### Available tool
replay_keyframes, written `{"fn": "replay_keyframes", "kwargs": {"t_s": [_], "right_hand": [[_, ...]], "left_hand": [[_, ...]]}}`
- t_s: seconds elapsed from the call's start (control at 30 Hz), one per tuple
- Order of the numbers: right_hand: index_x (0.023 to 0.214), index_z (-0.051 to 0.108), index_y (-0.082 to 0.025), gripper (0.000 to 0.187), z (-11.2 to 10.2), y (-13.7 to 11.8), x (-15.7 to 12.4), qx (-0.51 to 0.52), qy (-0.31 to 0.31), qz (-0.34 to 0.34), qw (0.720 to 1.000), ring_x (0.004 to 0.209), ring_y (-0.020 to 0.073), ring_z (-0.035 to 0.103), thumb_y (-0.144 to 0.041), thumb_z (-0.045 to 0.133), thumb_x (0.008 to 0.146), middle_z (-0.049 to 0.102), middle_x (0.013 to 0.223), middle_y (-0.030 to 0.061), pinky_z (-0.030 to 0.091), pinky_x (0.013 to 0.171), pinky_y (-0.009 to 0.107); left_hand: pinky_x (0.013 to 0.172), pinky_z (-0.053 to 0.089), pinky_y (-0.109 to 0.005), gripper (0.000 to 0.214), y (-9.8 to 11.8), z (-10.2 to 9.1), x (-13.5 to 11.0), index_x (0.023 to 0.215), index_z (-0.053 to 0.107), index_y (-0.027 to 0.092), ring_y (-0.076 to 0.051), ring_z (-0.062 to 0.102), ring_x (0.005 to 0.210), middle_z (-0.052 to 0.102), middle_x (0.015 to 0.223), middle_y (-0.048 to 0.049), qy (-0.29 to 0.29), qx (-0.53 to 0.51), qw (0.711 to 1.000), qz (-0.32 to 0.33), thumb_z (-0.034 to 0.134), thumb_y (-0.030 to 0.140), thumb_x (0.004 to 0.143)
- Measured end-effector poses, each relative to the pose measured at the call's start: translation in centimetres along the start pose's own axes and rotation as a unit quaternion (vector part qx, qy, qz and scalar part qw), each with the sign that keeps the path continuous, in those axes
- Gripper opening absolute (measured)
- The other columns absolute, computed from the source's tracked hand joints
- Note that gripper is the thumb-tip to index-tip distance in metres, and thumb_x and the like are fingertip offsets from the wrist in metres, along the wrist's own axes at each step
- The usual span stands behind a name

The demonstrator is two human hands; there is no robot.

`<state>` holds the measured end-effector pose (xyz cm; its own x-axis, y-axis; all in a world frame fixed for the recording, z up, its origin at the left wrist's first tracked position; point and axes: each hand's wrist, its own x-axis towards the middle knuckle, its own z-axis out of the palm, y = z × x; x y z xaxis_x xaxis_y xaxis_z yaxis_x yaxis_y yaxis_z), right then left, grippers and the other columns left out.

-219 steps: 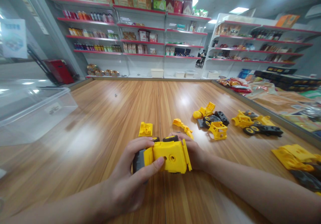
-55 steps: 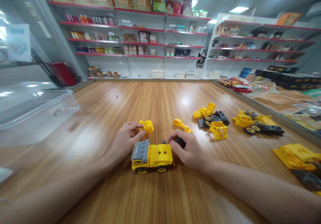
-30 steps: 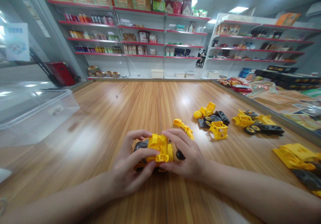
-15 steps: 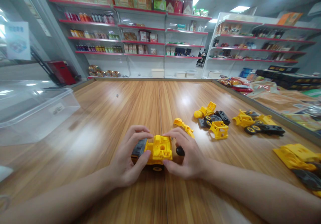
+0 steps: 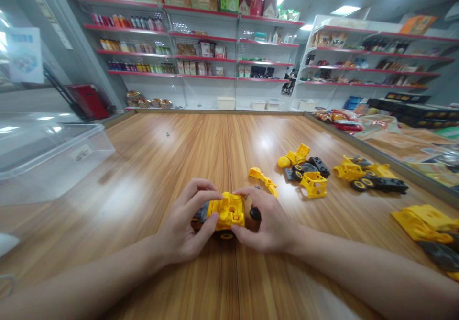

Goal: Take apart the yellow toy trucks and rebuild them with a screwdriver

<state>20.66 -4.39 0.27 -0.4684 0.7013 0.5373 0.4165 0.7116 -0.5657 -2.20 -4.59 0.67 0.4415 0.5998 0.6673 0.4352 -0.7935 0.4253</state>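
Observation:
A yellow and dark grey toy truck sits on the wooden table in front of me, one black wheel with a yellow hub showing at its lower side. My left hand is closed around its left end, thumb on the near side and fingers on the far side. From the right, my right hand pinches the yellow body the same way. A small black rounded piece shows beneath my right hand; whether it is touched is unclear. Just beyond that hand lies a yellow jointed arm piece.
Toy vehicle parts lie to the right: a yellow cab frame, a black wheeled chassis and a yellow body piece. A clear plastic bin stands at the left. Stocked shelves line the back; packaged goods lie beyond the right edge.
The toy truck has shifted and tilted slightly between my hands, and less of its dark grey left end shows. Both hands keep their hold.

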Motion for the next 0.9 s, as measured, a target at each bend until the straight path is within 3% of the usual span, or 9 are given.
{"fn": "replay_keyframes", "kwargs": {"t_s": [0.43, 0.57, 0.73, 0.9], "right_hand": [[0.101, 0.049, -0.019, 0.044, 0.08, -0.39, -0.03, -0.051, 0.004, 0.056, 0.997, 0.074, 0.0197, 0.059, -0.038, 0.071, 0.068, 0.059, 0.084, 0.0028, 0.048, 0.064, 0.033], [0.101, 0.049, -0.020, 0.047, 0.20, 0.03, 0.03, -0.056, 0.017, 0.018, 0.998, 0.084, 0.0221, 0.059, -0.040, 0.073, 0.066, 0.059, 0.093, 0.0060, 0.051, 0.073, 0.036], [0.101, 0.051, -0.020, 0.060, 0.03, 0.56, 0.18, -0.006, 0.040, -0.030, 0.999, 0.095, 0.0259, 0.060, -0.055, 0.080, 0.063, 0.060, 0.102, 0.0106, 0.052, 0.082, 0.040], [0.111, 0.048, -0.020, 0.043, -0.30, 0.45, 0.05, 0.055, 0.016, -0.055, 0.997, 0.106, 0.0254, 0.061, -0.038, 0.070, 0.078, 0.060, 0.118, 0.0136, 0.050, 0.090, 0.040]], "left_hand": [[0.085, 0.051, -0.038, 0.027, 0.07, 0.17, -0.03, 0.109, 0.063, 0.018, -0.021, 0.053, 0.100, 0.049, 0.108, -0.0092, -0.006, 0.014, 1.000, 0.012, 0.061, 0.011, 0.083], [0.084, 0.052, -0.038, 0.023, 0.15, 0.16, -0.04, 0.105, 0.065, 0.019, -0.021, 0.054, 0.099, 0.050, 0.107, -0.0088, -0.004, 0.018, 1.000, 0.010, 0.061, 0.012, 0.084], [0.081, 0.053, -0.037, 0.023, 0.18, 0.01, -0.07, 0.105, 0.066, 0.020, -0.021, 0.055, 0.096, 0.051, 0.105, -0.0088, -0.009, 0.017, 1.000, 0.001, 0.058, 0.012, 0.085], [0.079, 0.053, -0.035, 0.023, 0.19, 0.09, -0.06, 0.103, 0.068, 0.020, -0.020, 0.056, 0.093, 0.051, 0.105, -0.0085, -0.005, 0.011, 1.000, -0.005, 0.058, 0.010, 0.084]]}}
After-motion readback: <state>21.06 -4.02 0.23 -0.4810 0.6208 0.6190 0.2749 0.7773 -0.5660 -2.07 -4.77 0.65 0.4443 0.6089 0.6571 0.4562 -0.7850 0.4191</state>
